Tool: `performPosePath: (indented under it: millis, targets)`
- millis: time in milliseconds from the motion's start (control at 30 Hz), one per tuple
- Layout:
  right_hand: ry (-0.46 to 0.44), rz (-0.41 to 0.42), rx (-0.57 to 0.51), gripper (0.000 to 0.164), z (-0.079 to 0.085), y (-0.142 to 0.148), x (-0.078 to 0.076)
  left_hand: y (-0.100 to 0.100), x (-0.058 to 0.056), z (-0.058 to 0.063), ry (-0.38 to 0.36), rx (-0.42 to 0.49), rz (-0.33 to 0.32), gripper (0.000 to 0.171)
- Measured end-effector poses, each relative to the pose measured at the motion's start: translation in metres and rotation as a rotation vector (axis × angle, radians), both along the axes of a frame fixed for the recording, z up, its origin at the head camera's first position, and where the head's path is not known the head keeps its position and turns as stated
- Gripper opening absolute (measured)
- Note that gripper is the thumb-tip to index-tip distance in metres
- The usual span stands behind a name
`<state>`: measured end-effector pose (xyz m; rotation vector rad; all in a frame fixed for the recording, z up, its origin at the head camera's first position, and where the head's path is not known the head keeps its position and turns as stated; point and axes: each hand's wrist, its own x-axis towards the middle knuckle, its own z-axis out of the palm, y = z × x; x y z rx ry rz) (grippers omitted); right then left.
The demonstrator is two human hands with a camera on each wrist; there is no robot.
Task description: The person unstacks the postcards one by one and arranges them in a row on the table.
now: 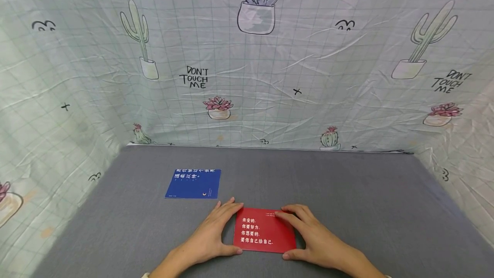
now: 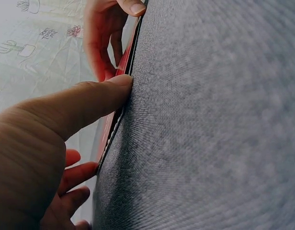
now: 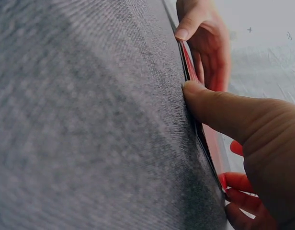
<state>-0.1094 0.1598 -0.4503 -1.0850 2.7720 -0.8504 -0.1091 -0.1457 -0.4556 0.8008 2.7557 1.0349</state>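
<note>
A red card (image 1: 262, 231) with white printed lettering lies at the front of the grey table, between both hands. My left hand (image 1: 208, 236) grips its left end, thumb at the near corner and index fingertip at the far one. At the other end, my right hand (image 1: 320, 240) holds it the same way, with one finger reaching over the far right part of the face. The left wrist view catches the left thumb (image 2: 99, 98) against the card's thin near edge. In the right wrist view, the right thumb (image 3: 209, 103) presses that edge close over the cloth.
Farther back and to the left lies a blue card (image 1: 193, 187) with white lettering and a small moon. Grey cloth (image 1: 347, 188) covers the table. A pale curtain (image 1: 270, 63) printed with cacti hangs behind it and along both sides.
</note>
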Motion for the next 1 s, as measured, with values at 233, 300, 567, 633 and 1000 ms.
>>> performPosePath:
  millis: [233, 300, 567, 633, 1000]
  targets:
    - [-0.007, -0.008, 0.002, 0.079, 0.003, 0.0, -0.001, 0.001, 0.001, 0.003, -0.032, 0.008, 0.013, 0.094]
    - [-0.012, -0.01, -0.003, 0.079, 0.004, 0.0, -0.002, 0.001, 0.001, 0.003, -0.047, 0.013, 0.021, 0.094]
    - [0.056, 0.007, -0.046, 0.077, 0.008, 0.0, -0.005, 0.001, 0.002, 0.006, -0.024, 0.052, 0.024, 0.093]
    - [0.077, 0.017, -0.058, 0.077, 0.01, 0.0, -0.005, 0.002, 0.002, 0.007, -0.007, 0.065, 0.019, 0.093]
    - [0.045, 0.029, -0.127, 0.075, 0.019, -0.002, -0.01, -0.003, -0.006, 0.021, 0.099, 0.177, 0.044, 0.096]
